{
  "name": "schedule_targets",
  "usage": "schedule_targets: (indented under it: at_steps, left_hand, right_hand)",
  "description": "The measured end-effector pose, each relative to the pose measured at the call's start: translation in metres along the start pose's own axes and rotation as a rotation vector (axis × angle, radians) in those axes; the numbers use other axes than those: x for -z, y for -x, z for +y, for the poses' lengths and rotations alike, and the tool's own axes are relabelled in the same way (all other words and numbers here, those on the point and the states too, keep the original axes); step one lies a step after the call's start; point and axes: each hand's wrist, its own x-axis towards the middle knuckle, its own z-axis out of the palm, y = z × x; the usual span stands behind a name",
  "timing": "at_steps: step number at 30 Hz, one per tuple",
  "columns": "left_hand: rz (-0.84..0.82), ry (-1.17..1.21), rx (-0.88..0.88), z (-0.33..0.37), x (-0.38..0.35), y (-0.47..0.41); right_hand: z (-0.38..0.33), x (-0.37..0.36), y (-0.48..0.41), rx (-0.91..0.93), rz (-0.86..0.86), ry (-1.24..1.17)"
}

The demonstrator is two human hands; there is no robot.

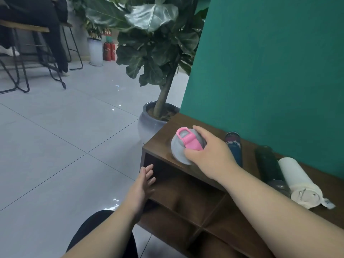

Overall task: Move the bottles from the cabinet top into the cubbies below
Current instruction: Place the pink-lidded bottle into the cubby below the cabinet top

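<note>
A grey bottle with a pink lid strap stands at the left end of the brown cabinet top. My right hand is closed around its top from the right. Further right on the cabinet top lie a dark blue patterned bottle, a dark green bottle and a white bottle. My left hand hangs with fingers spread at the left edge of the upper left cubby, holding nothing.
A large potted plant in a grey pot stands just left of the cabinet against the green wall. Tiled floor spreads to the left. Stools, a person's legs and red fire extinguishers are far back.
</note>
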Motion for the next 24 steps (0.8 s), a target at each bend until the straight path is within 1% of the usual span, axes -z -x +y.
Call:
schedule_targets:
  at_steps: [3,5,7,9,12,14,16,19,21,24]
  left_hand:
    - [0.073,-0.022,0.097,-0.005,0.006,-0.001]
    - [0.142,-0.033,0.176,-0.007,0.010,-0.004]
    - [0.161,-0.051,0.255,-0.011,0.016,-0.012]
    - [0.143,-0.042,0.362,-0.018,0.020,-0.021]
    - [0.082,-0.055,0.501,-0.038,0.021,-0.039]
    - [0.043,-0.068,0.556,-0.046,0.019,-0.048]
    - [0.042,-0.076,0.585,-0.053,0.018,-0.058]
    - [0.029,-0.058,0.575,-0.062,0.018,-0.077]
    - [0.023,-0.002,0.571,-0.064,0.013,-0.089]
    - [0.078,0.094,0.543,-0.073,0.006,-0.110]
  right_hand:
    - [-0.010,-0.002,0.024,-0.049,-0.017,-0.195]
    - [-0.010,-0.008,0.038,-0.054,-0.064,-0.219]
    - [-0.008,-0.019,0.048,-0.080,-0.134,-0.201]
    - [-0.002,-0.038,0.049,-0.149,-0.173,-0.182]
    - [0.014,-0.073,0.041,-0.306,-0.163,-0.152]
    - [0.023,-0.095,0.032,-0.407,-0.159,-0.155]
    - [0.033,-0.117,0.023,-0.482,-0.161,-0.157]
    - [0.048,-0.145,0.010,-0.539,-0.151,-0.170]
    - [0.059,-0.161,0.001,-0.569,-0.136,-0.199]
    - [0.075,-0.177,-0.012,-0.556,-0.080,-0.239]
